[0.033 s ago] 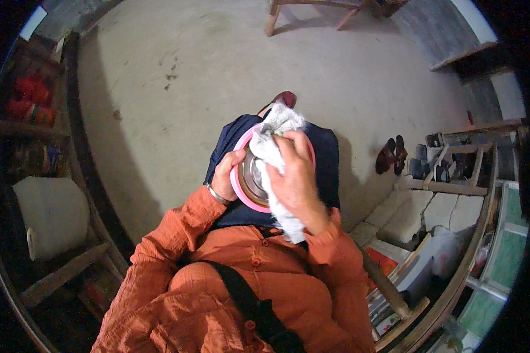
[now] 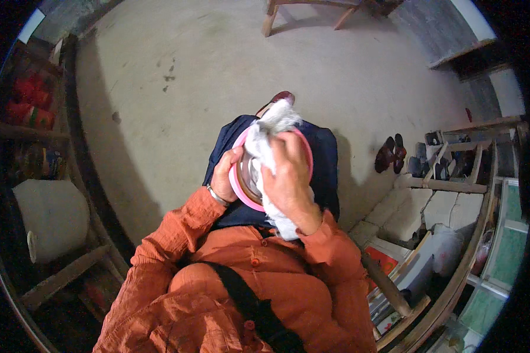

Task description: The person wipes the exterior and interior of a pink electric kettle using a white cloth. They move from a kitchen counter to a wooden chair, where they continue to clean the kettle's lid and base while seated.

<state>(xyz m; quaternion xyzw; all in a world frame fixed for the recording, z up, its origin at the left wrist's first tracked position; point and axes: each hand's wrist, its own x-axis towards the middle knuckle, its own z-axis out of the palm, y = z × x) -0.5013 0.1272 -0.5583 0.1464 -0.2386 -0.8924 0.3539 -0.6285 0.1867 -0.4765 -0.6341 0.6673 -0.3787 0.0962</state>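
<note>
On my lap, over dark blue trousers (image 2: 221,139), lies a round bowl-like vessel (image 2: 250,203) with a pink rim and a shiny metal inside. My left hand (image 2: 224,176) grips its left rim, thumb on top. A white and grey cloth (image 2: 258,144) is bunched across the middle and right of the vessel and hangs past it at both ends. My right hand (image 2: 288,176) is closed on the cloth and presses it against the inside. The cloth and that hand hide much of the vessel's interior.
A wooden stool (image 2: 306,5) stands far ahead on the concrete floor (image 2: 206,65). Dark red shoes (image 2: 386,154) sit to the right, by a wooden rack (image 2: 441,185) and pale blocks (image 2: 406,215). At left are shelves with a white rolled item (image 2: 53,217) and red packages (image 2: 29,100).
My right hand has shifted slightly left with the cloth, which covers more of the metal inside. My left hand keeps its place on the rim.
</note>
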